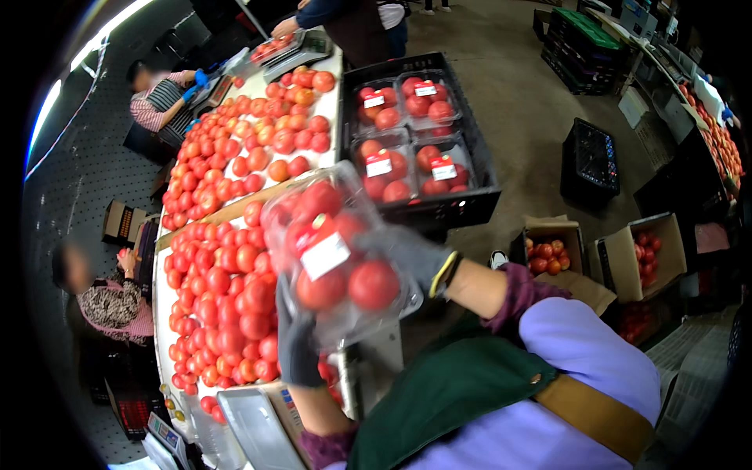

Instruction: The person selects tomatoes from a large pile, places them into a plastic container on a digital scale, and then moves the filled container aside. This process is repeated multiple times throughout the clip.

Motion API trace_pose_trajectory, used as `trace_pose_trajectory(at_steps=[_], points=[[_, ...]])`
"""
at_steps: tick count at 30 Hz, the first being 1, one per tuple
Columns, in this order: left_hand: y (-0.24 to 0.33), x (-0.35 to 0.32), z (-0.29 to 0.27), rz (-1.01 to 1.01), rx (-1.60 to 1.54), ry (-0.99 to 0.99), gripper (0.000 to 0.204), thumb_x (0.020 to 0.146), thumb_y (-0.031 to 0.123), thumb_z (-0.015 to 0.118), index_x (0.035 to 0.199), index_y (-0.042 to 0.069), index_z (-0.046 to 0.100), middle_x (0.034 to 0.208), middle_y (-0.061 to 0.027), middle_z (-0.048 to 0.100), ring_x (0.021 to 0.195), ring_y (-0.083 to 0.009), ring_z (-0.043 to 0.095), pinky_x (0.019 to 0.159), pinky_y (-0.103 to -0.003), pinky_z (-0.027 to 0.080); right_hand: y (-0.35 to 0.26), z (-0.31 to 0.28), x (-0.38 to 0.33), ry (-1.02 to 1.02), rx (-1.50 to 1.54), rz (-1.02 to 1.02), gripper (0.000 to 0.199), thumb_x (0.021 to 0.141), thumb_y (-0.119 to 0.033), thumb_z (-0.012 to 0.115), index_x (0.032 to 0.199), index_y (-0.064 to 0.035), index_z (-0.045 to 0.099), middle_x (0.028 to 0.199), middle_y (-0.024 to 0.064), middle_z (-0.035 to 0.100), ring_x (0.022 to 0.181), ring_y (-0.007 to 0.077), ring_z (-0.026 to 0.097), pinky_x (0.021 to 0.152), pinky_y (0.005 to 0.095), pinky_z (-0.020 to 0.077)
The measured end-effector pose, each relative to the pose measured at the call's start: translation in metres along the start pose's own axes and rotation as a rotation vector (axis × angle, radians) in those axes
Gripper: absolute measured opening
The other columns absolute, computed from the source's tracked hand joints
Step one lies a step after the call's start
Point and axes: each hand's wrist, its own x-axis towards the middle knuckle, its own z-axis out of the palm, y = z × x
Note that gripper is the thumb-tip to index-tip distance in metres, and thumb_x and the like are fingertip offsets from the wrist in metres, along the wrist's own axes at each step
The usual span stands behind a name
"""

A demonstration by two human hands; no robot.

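Between my hands is a clear plastic clamshell pack (pixel 346 323) of red tomatoes, tilted, with a white and red label on its upper side. My left hand (pixel 298 345), in a grey glove, closes on the pack's near left edge. On its right side, my right hand (pixel 407 252), gloved in grey too, grips the pack and is slightly blurred; its fingertips are partly hidden. Just beyond, a black crate (pixel 479 196) holds several labelled packs of tomatoes (pixel 427 102). Loose tomatoes (pixel 227 282) cover the white table to the left of the pack.
A wooden strip (pixel 223 213) divides the tomato table. Near its front lie a grey tray (pixel 254 427) and a scale (pixel 163 429). Cardboard boxes of tomatoes (pixel 548 257) and a black crate (pixel 589 160) stand on the right floor. Co-workers (pixel 160 106) work across the table.
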Motion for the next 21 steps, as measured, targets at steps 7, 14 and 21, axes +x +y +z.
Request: trace_pose_trajectory(at_steps=[7,14,21], points=[[-0.102,0.221,0.162,-0.331,-0.236,-0.189,0.059,0.078,0.006,0.053,0.135,0.003,0.042,0.117,-0.0116,0.056,0.099,-0.0251,0.060,0.081,-0.039,0.054,-0.166,-0.204,0.000,0.220,-0.218,-0.004,0.050,0.088,-0.039,0.061,0.121,-0.0019,0.055,0.112,0.0099,0.061,0.095,0.0180,0.062,0.078,0.0296,0.0527],[-0.155,0.208,0.190,-0.012,0.712,0.472,0.052,0.078,0.008,0.061,0.126,-0.003,0.048,0.114,-0.0115,0.055,0.106,-0.0197,0.052,0.086,-0.031,0.045,-0.302,-0.321,0.034,-0.061,-0.948,0.249,0.035,0.084,-0.038,0.062,0.082,-0.0031,0.065,0.071,0.0106,0.064,0.061,0.0223,0.062,0.052,0.0351,0.0476],[-0.173,0.188,0.277,-0.261,-0.601,0.542,0.024,0.096,0.029,0.050,0.094,0.006,0.060,0.079,-0.0057,0.060,0.071,-0.0168,0.054,0.063,-0.031,0.046,-0.392,-0.377,0.300,0.238,-2.099,-0.546,0.039,0.080,-0.029,0.062,0.108,-0.0033,0.056,0.107,0.0181,0.061,0.099,0.0348,0.059,0.081,0.0440,0.0474]])
